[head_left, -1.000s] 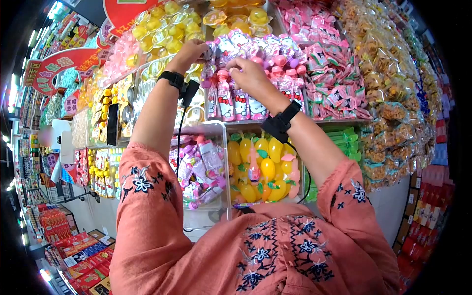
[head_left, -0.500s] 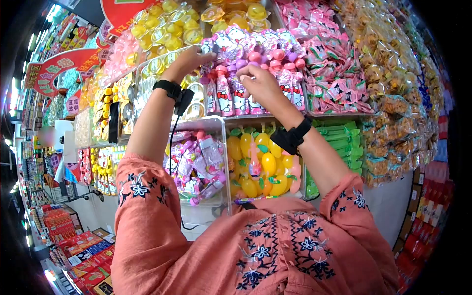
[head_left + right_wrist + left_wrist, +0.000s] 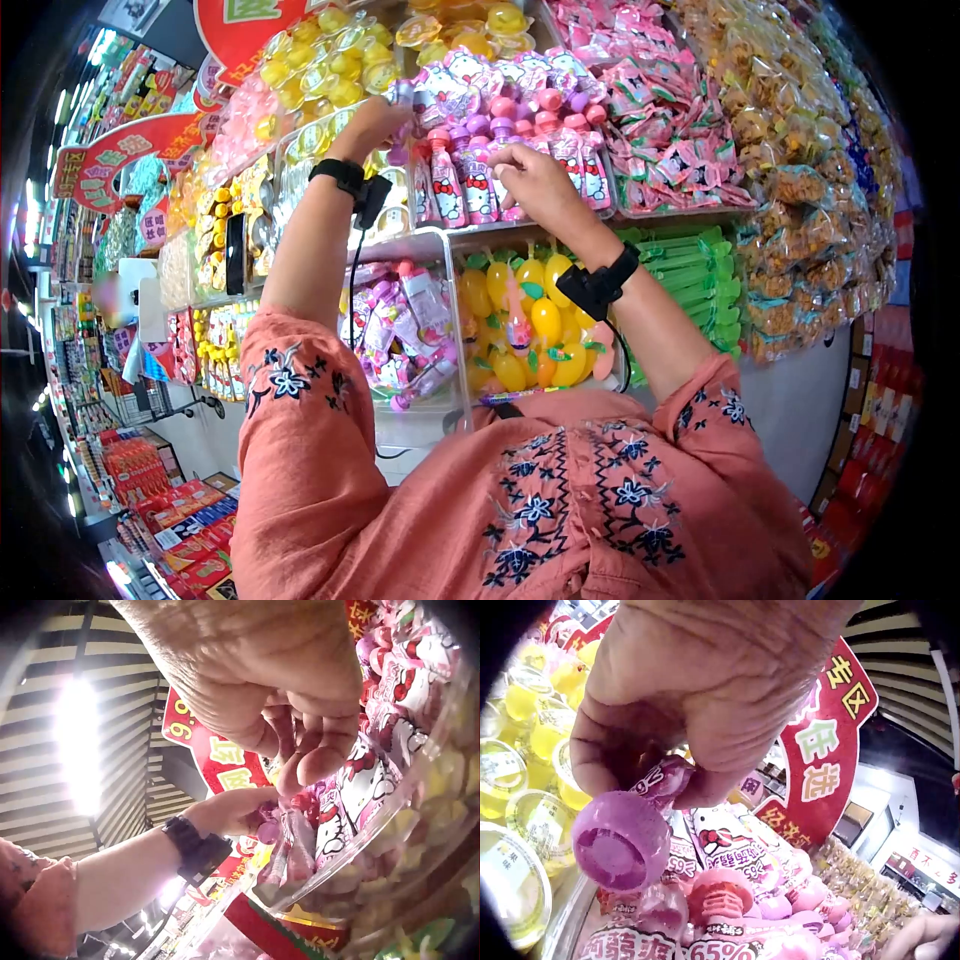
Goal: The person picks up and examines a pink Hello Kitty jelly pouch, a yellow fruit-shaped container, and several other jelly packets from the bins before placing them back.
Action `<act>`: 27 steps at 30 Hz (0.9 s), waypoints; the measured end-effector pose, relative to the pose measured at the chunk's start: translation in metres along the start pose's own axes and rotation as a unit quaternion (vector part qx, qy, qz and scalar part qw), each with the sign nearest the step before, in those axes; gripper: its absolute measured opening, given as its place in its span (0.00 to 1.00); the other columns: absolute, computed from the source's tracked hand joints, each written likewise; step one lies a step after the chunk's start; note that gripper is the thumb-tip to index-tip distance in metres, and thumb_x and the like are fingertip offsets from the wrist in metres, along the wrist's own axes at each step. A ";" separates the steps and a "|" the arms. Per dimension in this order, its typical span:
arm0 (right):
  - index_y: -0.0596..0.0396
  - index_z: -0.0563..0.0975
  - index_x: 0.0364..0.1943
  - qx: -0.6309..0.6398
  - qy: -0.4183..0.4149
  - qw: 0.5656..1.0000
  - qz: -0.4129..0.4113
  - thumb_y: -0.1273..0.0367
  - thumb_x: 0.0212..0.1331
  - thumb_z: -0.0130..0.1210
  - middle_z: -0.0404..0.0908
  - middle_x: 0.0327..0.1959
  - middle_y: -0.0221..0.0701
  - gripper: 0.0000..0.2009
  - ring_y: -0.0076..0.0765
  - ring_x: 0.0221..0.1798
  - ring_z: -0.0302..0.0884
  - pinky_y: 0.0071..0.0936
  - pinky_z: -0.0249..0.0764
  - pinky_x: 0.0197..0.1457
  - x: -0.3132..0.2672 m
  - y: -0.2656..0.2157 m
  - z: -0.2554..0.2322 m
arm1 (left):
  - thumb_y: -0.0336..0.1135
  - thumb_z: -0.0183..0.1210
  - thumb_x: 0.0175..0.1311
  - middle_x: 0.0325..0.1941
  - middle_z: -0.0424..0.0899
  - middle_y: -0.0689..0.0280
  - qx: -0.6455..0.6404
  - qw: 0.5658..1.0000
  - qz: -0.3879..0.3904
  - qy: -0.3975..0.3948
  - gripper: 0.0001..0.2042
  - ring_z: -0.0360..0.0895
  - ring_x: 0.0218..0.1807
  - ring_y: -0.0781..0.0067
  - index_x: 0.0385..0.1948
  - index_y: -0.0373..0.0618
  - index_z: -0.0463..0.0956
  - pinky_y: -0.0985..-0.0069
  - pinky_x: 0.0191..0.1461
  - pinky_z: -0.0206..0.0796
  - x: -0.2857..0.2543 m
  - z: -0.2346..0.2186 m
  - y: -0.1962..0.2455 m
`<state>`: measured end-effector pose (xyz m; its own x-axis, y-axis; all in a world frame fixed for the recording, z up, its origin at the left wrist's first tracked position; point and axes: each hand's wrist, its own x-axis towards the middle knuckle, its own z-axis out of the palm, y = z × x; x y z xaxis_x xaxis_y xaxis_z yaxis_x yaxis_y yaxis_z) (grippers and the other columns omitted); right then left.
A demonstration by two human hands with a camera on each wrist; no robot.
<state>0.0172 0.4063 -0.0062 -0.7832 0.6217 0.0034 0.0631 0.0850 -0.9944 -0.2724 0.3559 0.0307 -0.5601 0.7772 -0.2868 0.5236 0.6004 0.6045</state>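
My left hand grips a jelly pouch by its crinkled wrapper at the left end of the pink-and-white pouch bin. In the left wrist view its round purple cap points toward the camera, below the fingers, while the palm hides most of the pouch. Upright jelly pouches with cat-face prints and pink or purple caps fill the bin's front row; others lie behind them. Over this row hovers my right hand, its fingers loosely bent and nothing visible in them.
Left of the pouches are yellow jelly cups. In front stand a clear bin of purple pouches and one of yellow mango-shaped packs. Pink wrapped sweets and green sticks lie to the right. A red sign rises behind.
My left hand has drawn slightly back toward the left edge of the pouch bin. The right hand has shifted a little right and nearer to me, with more purple caps showing between the hands.
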 end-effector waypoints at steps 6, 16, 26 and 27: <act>0.60 0.77 0.47 0.010 -0.001 1.000 0.001 0.67 0.65 0.53 0.80 0.35 0.28 0.12 0.22 0.25 0.78 0.22 0.70 0.27 -0.001 0.001 -0.003 | 0.47 0.60 0.58 0.32 0.84 0.51 0.009 0.998 0.048 0.032 0.24 0.84 0.33 0.58 0.36 0.24 0.79 0.65 0.34 0.77 -0.001 -0.006 0.004; 0.62 0.77 0.44 0.005 0.007 1.000 -0.018 0.69 0.64 0.52 0.81 0.31 0.32 0.10 0.27 0.25 0.80 0.27 0.77 0.32 -0.003 0.005 -0.006 | 0.53 0.52 0.64 0.34 0.83 0.37 0.155 0.981 0.089 0.081 0.28 0.82 0.40 0.34 0.37 0.28 0.81 0.53 0.48 0.74 0.015 0.016 0.003; 0.61 0.77 0.46 0.006 -0.016 1.000 0.003 0.68 0.65 0.53 0.79 0.33 0.27 0.11 0.22 0.26 0.76 0.24 0.73 0.31 -0.006 0.002 -0.004 | 0.53 0.58 0.63 0.50 0.75 0.31 0.184 0.960 0.173 0.117 0.28 0.75 0.55 0.32 0.53 0.34 0.75 0.54 0.60 0.69 0.007 0.019 0.007; 0.61 0.77 0.46 0.008 -0.018 1.000 0.006 0.68 0.65 0.53 0.79 0.33 0.27 0.11 0.22 0.26 0.76 0.24 0.73 0.31 -0.006 0.002 -0.004 | 0.52 0.59 0.63 0.52 0.74 0.31 0.165 0.964 0.168 0.123 0.29 0.74 0.56 0.32 0.55 0.35 0.74 0.55 0.60 0.69 0.004 0.020 0.008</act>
<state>0.0244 0.4054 -0.0079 -0.8038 0.5948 -0.0123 0.0636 0.0653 -0.9958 -0.2575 0.3680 0.0192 -0.4374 0.8945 0.0929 0.8550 0.3816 0.3511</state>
